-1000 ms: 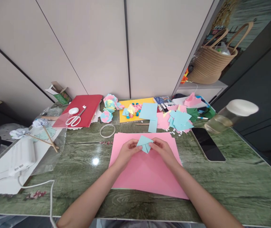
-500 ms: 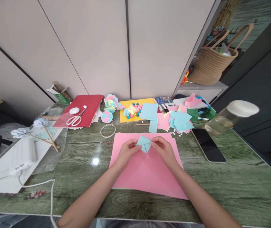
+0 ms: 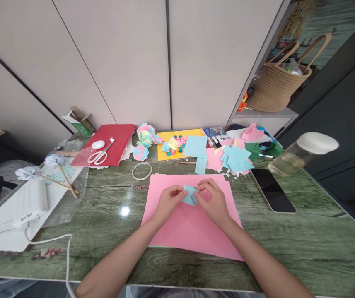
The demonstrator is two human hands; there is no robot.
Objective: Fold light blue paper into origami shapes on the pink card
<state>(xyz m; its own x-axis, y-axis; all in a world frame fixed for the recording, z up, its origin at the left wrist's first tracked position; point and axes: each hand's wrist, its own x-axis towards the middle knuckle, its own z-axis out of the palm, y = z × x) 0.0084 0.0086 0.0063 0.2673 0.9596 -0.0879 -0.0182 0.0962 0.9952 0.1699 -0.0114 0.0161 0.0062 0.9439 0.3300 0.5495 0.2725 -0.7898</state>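
A small folded piece of light-blue paper (image 3: 190, 195) is held up between both hands, over the upper part of a stack of pink paper sheets (image 3: 192, 231). My left hand (image 3: 170, 201) pinches its left edge with thumb and fingers. On the other side, my right hand (image 3: 212, 200) grips the right edge, its thumb lying on the front face and partly covering it. Behind the hands lie a flat light-blue sheet (image 3: 195, 146) and a smaller light-blue strip (image 3: 201, 164).
White scissors (image 3: 99, 155) rest on a red folder (image 3: 115, 140) at the back left. Paper-petal balls (image 3: 140, 151) stand beside a yellow sheet (image 3: 165, 155). Blue paper squares (image 3: 238, 158), a phone (image 3: 273, 190) and a lidded bottle (image 3: 301, 151) are to the right; a white power bank (image 3: 31, 200) is left.
The blue paper has turned and moved slightly down and right, so its lower point no longer shows. My right thumb has shifted onto its front face.
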